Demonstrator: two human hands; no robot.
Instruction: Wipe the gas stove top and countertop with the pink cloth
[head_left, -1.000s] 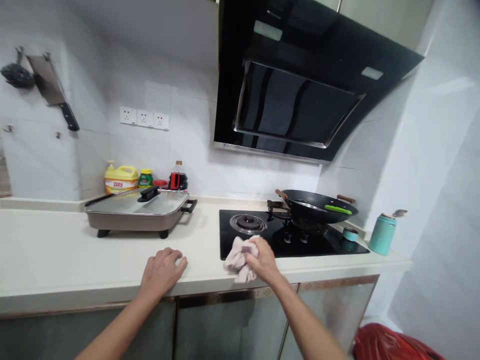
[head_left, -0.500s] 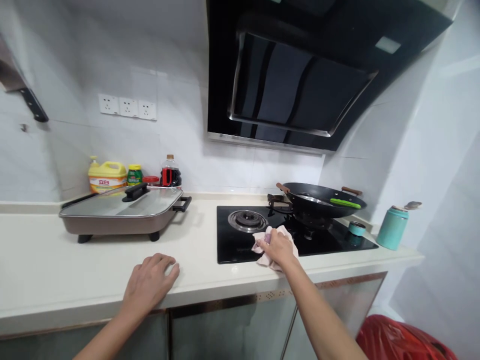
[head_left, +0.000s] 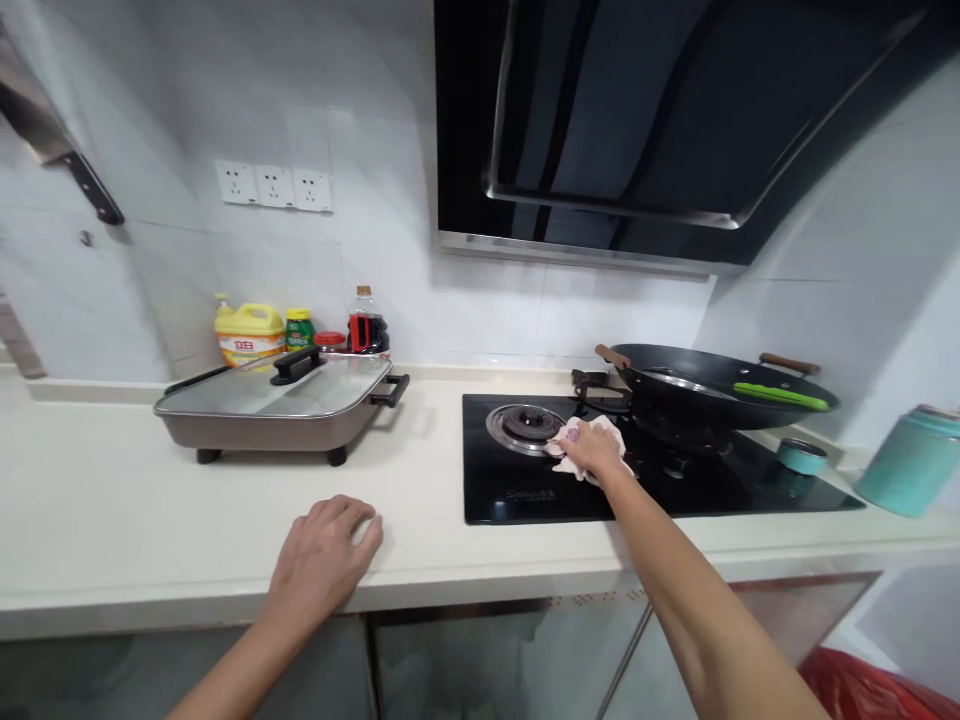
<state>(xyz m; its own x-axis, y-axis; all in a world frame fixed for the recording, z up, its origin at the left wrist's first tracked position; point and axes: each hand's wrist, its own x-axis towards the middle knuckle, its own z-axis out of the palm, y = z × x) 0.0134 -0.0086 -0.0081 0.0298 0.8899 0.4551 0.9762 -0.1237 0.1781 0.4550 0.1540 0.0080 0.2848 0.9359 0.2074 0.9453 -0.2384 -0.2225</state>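
Observation:
My right hand [head_left: 598, 449] is closed on a pale pink cloth [head_left: 613, 438], pressing it against the black glass of the gas stove [head_left: 525, 497]. The cloth lies just at the right edge of the left burner [head_left: 531, 424]. My left hand [head_left: 324, 545] rests on the white countertop [head_left: 420, 470] near its front edge, fingers loosely curved and thumb apart, with nothing in it. A black wok [head_left: 705, 390] with wooden handles sits over the right burner, and a green-handled utensil [head_left: 780, 396] lies in it.
An electric pan [head_left: 262, 432] with a glass lid stands at the left, with bottles and a yellow jug [head_left: 251, 335] behind it. A range hood [head_left: 600, 120] hangs above the stove. Teal containers [head_left: 802, 456] stand at the right. A knife [head_left: 94, 188] hangs on the wall.
My right hand has pushed the cloth from the stove's front edge back toward the left burner. The view has shifted; my left hand stays on the counter.

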